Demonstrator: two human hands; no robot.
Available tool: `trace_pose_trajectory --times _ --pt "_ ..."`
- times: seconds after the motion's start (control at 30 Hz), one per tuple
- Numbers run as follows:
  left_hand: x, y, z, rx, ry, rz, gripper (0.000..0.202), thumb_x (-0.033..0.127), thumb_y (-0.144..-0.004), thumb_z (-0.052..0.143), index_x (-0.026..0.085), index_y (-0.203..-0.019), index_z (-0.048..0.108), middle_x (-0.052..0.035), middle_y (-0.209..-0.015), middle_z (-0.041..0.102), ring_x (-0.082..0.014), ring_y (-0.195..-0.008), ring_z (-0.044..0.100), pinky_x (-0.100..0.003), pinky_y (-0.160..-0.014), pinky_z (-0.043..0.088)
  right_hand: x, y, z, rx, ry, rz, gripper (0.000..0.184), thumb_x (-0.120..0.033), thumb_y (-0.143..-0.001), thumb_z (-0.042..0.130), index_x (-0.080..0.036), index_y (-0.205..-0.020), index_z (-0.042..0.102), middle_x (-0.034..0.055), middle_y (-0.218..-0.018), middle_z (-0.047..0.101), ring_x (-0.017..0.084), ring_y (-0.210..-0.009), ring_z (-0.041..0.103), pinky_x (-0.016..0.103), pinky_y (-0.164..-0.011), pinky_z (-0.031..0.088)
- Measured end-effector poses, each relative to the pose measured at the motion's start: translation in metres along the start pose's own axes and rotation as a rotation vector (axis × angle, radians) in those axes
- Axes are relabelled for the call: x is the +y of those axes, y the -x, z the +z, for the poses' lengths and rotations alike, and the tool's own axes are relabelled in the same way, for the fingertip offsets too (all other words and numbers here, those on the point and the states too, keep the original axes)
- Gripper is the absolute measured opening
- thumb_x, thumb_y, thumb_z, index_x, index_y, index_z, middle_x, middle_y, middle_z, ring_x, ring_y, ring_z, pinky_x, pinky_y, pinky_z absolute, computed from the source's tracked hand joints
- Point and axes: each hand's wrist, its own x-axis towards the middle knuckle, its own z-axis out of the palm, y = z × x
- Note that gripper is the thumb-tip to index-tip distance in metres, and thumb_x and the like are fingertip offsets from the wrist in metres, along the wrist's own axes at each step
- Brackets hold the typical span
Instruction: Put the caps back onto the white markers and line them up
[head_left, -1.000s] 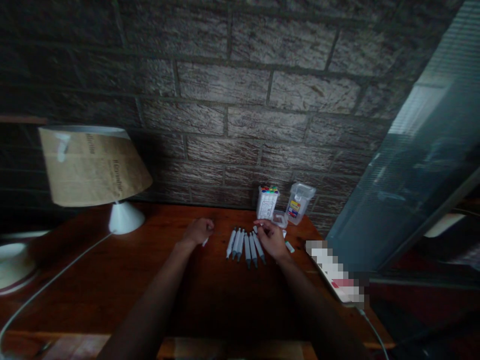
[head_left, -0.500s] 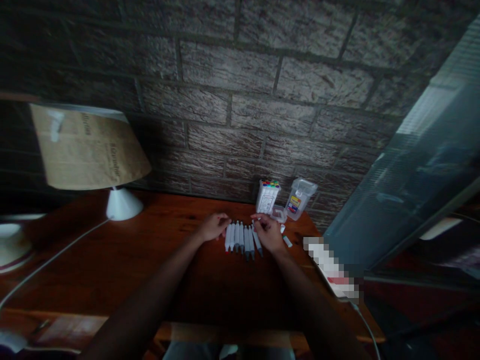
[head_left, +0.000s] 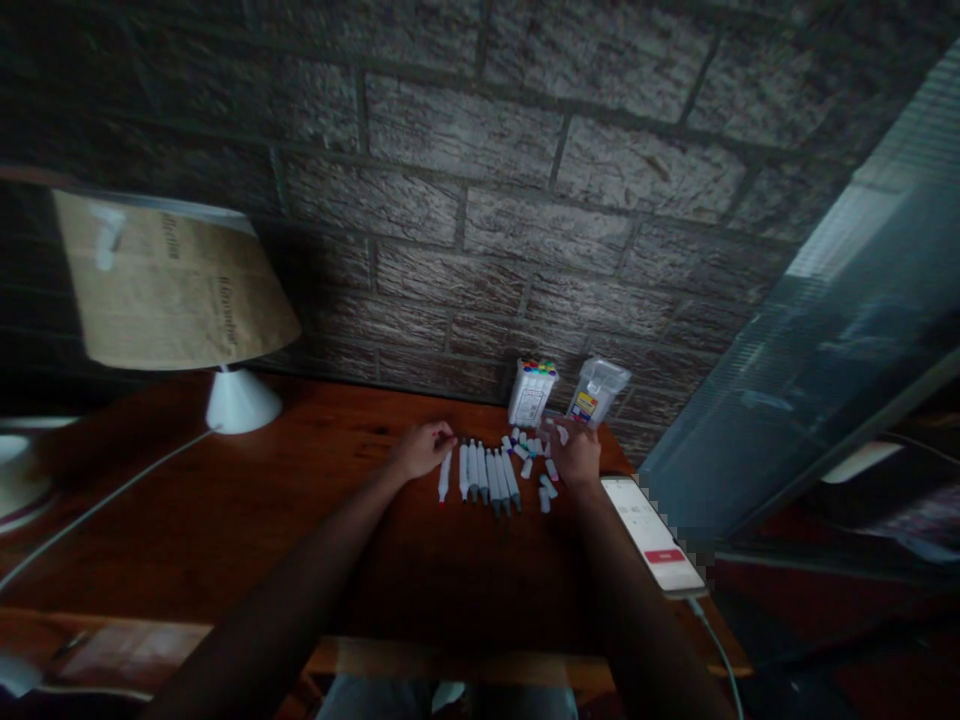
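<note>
A row of uncapped white and grey markers (head_left: 484, 475) lies side by side on the wooden table. At its left end, a little apart, is a red-tipped marker (head_left: 444, 478); the closed fingers of my left hand (head_left: 425, 450) are on its upper end. My right hand (head_left: 577, 455) is over the right side of a scatter of loose marker caps (head_left: 527, 467), its fingers reaching forward and apart. Some caps and a small clear lid (head_left: 553, 414) are partly hidden by this hand. Whether its fingertips touch a cap is too blurred to tell.
Behind the caps stand a clear box full of colourful-ended markers (head_left: 533, 393) and a clear labelled box (head_left: 598, 390). A phone (head_left: 655, 535) with a cable lies by the right edge. On the left is a lamp (head_left: 241, 400); a brick wall (head_left: 465, 270) rises behind the table.
My left hand has shifted slightly left, and the red-tipped marker now lies apart from the row. My right hand has moved right, away from the markers, uncovering the scattered caps.
</note>
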Motion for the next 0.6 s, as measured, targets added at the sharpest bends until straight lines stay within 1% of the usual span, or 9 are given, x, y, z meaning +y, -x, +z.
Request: trace_pose_trajectory --times 0.07,0.13,0.23,0.33,0.47,0.6 --pt "-0.001 0.000 0.001 0.005 0.002 0.007 0.018 0.034 -0.094 0.057 0.020 -0.095 0.069 -0.0034 -0.085 0.074 -0.0170 -0.078 0.068 -0.026 -0.071 0.045 -0.003 0.002 0.001 -0.133 0.087 0.083 0.034 -0.034 -0.096 0.054 -0.020 -0.115 0.079 0.0148 -0.113 0.077 0.029 -0.103 0.070 0.040 -0.090 0.053" --pt "-0.002 -0.001 0.003 0.007 0.036 0.027 0.018 0.034 -0.094 0.057 0.020 -0.095 0.068 -0.0025 -0.082 0.073 -0.0162 -0.075 0.067 -0.025 -0.069 0.045 -0.008 0.004 0.001 -0.202 0.157 0.136 0.036 -0.040 -0.098 0.054 -0.022 -0.119 0.078 0.0147 -0.112 0.077 0.031 -0.104 0.070 0.041 -0.088 0.053" --pt "-0.001 0.000 0.006 -0.022 0.144 0.062 0.018 0.034 -0.095 0.055 0.019 -0.093 0.065 -0.0012 -0.079 0.071 -0.0148 -0.072 0.066 -0.025 -0.068 0.046 -0.015 0.006 -0.002 -0.243 0.212 0.158 0.038 -0.042 -0.100 0.053 -0.026 -0.123 0.077 0.0149 -0.118 0.075 0.034 -0.114 0.067 0.045 -0.091 0.053" --pt "0.002 0.001 0.008 -0.059 0.228 0.106 0.019 0.034 -0.095 0.054 0.019 -0.092 0.064 -0.0002 -0.075 0.069 -0.0141 -0.070 0.065 -0.024 -0.069 0.046 -0.017 0.006 -0.007 -0.298 0.212 0.164 0.038 -0.042 -0.099 0.053 -0.028 -0.125 0.077 0.0139 -0.125 0.073 0.036 -0.123 0.062 0.048 -0.096 0.052" --pt "0.005 0.002 0.007 -0.082 0.239 0.136 0.020 0.036 -0.095 0.054 0.019 -0.092 0.063 0.0000 -0.074 0.068 -0.0142 -0.070 0.064 -0.024 -0.068 0.045 -0.019 0.005 -0.009 -0.345 0.215 0.194 0.039 -0.044 -0.099 0.052 -0.029 -0.124 0.077 0.0144 -0.125 0.073 0.037 -0.129 0.057 0.053 -0.103 0.046" --pt "0.005 0.001 0.007 -0.091 0.238 0.126 0.022 0.038 -0.094 0.053 0.019 -0.091 0.064 -0.0006 -0.075 0.069 -0.0150 -0.071 0.064 -0.025 -0.069 0.045 -0.020 0.004 -0.007 -0.364 0.243 0.175 0.038 -0.043 -0.099 0.052 -0.027 -0.120 0.079 0.0146 -0.122 0.074 0.037 -0.132 0.055 0.054 -0.105 0.045"
